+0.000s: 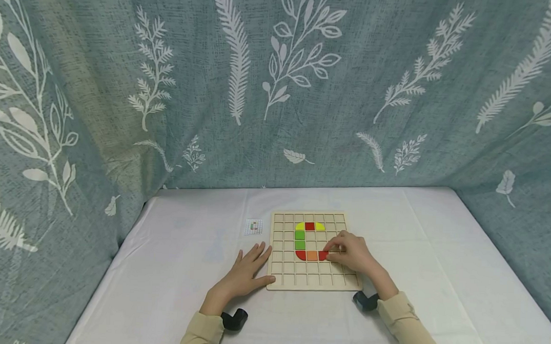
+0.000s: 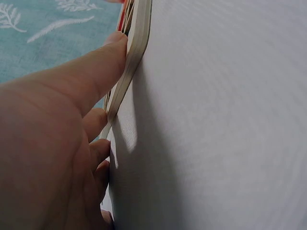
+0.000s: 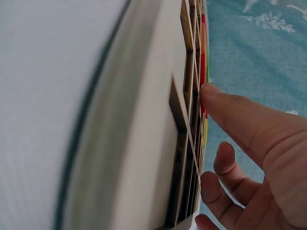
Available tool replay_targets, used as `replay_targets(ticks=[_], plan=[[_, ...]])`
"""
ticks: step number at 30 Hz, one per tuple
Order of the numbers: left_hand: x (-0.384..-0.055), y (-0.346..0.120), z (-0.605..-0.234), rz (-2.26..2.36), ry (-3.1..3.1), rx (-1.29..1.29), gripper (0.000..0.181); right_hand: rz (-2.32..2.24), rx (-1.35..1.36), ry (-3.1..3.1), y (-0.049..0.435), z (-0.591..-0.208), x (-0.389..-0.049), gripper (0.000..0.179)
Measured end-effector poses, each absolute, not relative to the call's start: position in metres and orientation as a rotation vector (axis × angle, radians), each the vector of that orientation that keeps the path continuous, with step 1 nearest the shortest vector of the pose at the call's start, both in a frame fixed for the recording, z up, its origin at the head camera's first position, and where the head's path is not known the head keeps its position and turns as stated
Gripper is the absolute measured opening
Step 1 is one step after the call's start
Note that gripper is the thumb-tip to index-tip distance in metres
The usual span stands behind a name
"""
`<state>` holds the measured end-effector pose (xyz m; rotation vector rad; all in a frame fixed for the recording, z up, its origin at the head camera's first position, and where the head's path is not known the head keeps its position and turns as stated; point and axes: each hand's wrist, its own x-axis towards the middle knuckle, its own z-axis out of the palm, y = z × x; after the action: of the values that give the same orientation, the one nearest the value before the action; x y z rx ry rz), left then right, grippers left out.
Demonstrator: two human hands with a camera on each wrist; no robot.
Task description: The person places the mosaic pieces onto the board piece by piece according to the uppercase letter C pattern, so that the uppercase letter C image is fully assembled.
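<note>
A wooden grid board [image 1: 306, 281] lies on the white cloth. Set in its cells is an open ring of coloured tiles: yellow, red, green and orange. At the ring's lower right, my right hand [image 1: 351, 251] pinches a red tile [image 1: 322, 255] between thumb and forefinger, close over its cell. In the right wrist view the thumb [image 3: 218, 96] meets the red tile's edge, while the forefinger is hidden. My left hand [image 1: 245, 273] lies with spread fingers along the board's left side. Its thumb [image 2: 112, 57] presses the board's near left edge.
A small printed card [image 1: 253, 227] with a coloured grid pattern lies just left of the board's far corner. Black wrist cameras, one on the left wrist [image 1: 234, 319] and one on the right [image 1: 365, 301], sit low over the cloth. A patterned blue-green curtain [image 1: 276, 156] hangs behind the table.
</note>
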<state>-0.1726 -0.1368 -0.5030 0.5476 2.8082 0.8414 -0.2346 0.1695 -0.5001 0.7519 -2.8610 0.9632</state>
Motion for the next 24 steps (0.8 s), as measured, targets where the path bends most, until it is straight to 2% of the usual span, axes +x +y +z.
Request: replay_targets(ticks=[24], plan=[[-0.171,-0.137,-0.504,0.796,2.802,0.542,0.074,0.863,0.657,-2.864,0.184,-0.497,-0.234,0.015]])
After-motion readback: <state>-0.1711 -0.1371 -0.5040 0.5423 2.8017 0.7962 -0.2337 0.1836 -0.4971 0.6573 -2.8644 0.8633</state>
